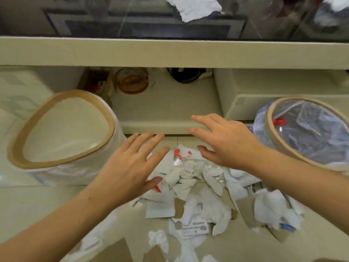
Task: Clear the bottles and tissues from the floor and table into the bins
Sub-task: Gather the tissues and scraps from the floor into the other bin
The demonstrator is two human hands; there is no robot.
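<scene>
A heap of crumpled white tissues and torn paper scraps (190,178) lies on the pale floor in front of me, some with red marks. My left hand (132,165) hovers over the heap's left side, fingers spread, holding nothing. My right hand (222,142) hovers over the heap's upper right, fingers also apart and empty. A white bin with a wooden rim (18,142) stands to the left and looks empty. A second wooden-rimmed bin (272,133) at the right holds a plastic liner and a crushed bottle with a red cap (279,121). One tissue (198,8) lies on the glass table top.
The table's beige edge (170,52) runs across above the bins. On its lower shelf stand an amber glass jar (132,80) and a dark object (181,74). A beige box (264,91) sits behind the right bin. Brown cardboard scraps (245,210) and more tissues (158,241) lie nearer me.
</scene>
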